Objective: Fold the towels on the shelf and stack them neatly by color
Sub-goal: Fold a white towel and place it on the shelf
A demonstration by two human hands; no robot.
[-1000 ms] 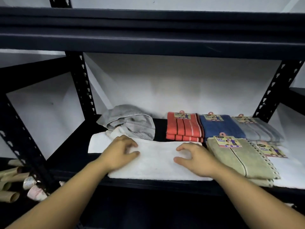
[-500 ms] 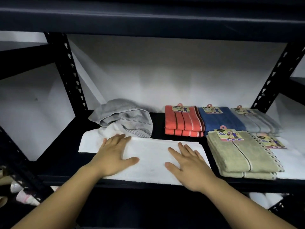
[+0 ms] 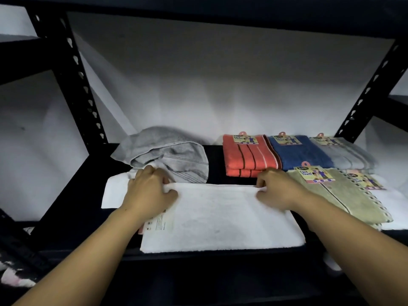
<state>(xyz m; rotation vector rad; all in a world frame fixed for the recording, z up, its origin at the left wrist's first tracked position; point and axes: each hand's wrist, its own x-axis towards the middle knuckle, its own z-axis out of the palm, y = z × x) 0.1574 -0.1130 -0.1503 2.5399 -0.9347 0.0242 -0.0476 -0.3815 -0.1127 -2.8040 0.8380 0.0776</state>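
A white towel (image 3: 220,217) lies flat at the front of the dark shelf (image 3: 198,257). My left hand (image 3: 148,191) pinches its far edge on the left, and my right hand (image 3: 278,191) pinches the same edge on the right. A paper label (image 3: 157,224) pokes out from under the towel near my left wrist. Behind the left hand sits a crumpled grey towel (image 3: 163,153). Folded towels stand to the right: red striped (image 3: 247,155), blue (image 3: 298,153), light grey (image 3: 344,155) and olive (image 3: 344,195).
Black perforated uprights rise at the left (image 3: 75,69) and right (image 3: 371,85). A second white towel (image 3: 395,204) lies under the olive one at the far right. Paper cups (image 3: 15,279) show on a lower level at bottom left.
Both hands went from pressing flat on the white towel to its far edge, where the fingers now curl round and pinch it. The camera has moved closer and lower.
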